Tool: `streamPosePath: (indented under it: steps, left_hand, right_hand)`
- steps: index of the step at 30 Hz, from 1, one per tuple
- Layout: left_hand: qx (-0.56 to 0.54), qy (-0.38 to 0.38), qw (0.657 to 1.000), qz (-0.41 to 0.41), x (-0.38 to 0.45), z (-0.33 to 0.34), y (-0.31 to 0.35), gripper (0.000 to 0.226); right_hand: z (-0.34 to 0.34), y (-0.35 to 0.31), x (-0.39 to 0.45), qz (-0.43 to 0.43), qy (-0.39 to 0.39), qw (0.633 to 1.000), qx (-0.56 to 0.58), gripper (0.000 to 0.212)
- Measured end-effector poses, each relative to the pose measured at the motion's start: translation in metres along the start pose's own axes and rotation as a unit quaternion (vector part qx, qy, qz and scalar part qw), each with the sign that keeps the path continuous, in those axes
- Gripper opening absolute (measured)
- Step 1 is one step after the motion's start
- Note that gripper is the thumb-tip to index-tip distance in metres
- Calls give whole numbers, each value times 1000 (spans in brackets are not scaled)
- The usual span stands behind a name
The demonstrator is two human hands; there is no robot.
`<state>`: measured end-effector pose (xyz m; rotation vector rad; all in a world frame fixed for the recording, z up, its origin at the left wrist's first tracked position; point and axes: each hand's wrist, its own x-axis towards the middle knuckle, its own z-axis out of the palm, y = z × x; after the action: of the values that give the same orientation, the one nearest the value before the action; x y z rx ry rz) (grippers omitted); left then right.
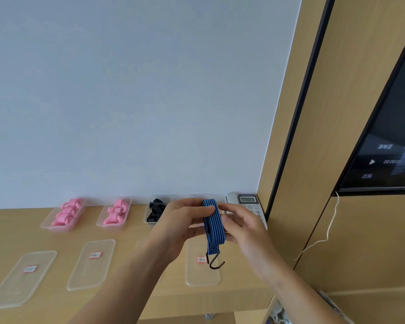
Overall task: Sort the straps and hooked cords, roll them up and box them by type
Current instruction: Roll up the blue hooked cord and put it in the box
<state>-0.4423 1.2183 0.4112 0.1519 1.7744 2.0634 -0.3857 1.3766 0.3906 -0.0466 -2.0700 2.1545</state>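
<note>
A blue striped cord is wound into a flat roll above the wooden table. Its black metal hook dangles below the roll. My left hand pinches the roll from the left, and my right hand grips it from the right. Two clear boxes at the back hold rolled pink straps. A third box holds black straps, partly hidden by my left hand.
Three clear lids with red-edged labels lie on the table front. A desk phone stands at the back right by the wooden wall panel. A dark screen hangs at the right, with a white cable below it.
</note>
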Motion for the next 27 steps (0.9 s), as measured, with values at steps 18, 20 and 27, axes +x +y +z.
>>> streamPosePath:
  steps: [18, 20, 27]
  left_hand:
    - [36, -27, 994, -100, -5, 3, -23, 62]
    - [23, -30, 993, -114, -6, 3, -24, 65]
    - [-83, -44, 987, -130, -7, -1, -17, 70]
  right_hand:
    - [-7, -7, 19, 27, -19, 997, 63, 29]
    - [-7, -8, 19, 0, 13, 1000, 18, 36]
    - [4, 8, 17, -126, 41, 987, -95, 59]
